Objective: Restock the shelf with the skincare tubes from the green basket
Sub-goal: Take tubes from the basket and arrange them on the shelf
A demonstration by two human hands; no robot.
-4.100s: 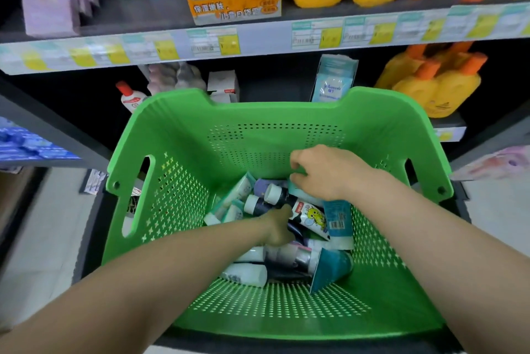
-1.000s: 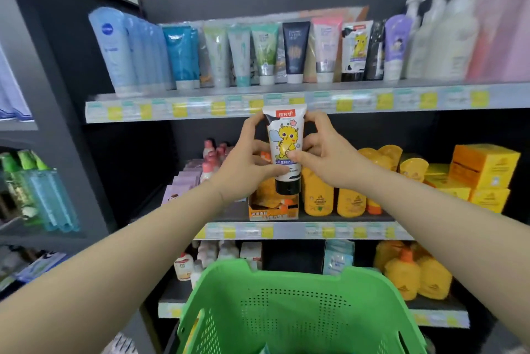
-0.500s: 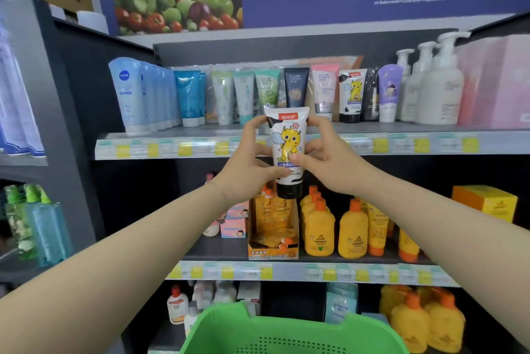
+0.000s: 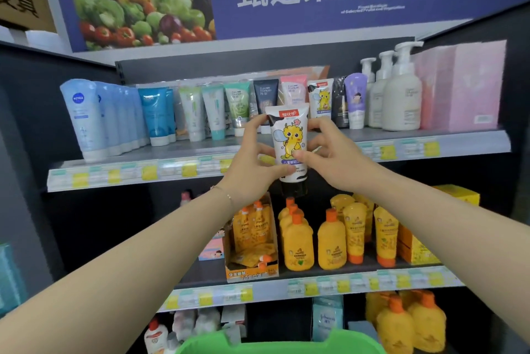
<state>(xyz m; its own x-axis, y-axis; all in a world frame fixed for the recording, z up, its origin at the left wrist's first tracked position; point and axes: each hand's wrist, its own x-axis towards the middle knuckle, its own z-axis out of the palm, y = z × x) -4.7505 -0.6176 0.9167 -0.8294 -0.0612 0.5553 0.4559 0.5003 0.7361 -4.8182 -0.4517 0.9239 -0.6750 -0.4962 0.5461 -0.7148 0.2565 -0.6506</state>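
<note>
1. Tube, white with a yellow cartoon dragon and a black cap pointing down, is held upright in the air just in front of the top shelf, at about the height of the row standing there.
2. Left hand has its grip clamped on the tube's left edge, thumb across the lower front; right hand is clamped on the right edge in the same way. Holding by both edges keeps the printed face turned outward and the cap down, which is how the shelved tubes stand.
3. Matching tube with the same dragon stands on the top shelf, just right of and beyond the held one, between a pink tube and a dark one. That is probably the intended slot, so the held tube would go in front of it.
4. Row of tubes runs from pale blue ones at far left to white pump bottles at right.
5. Green basket shows only its rim at the near bottom edge; its contents are out of view.
</note>
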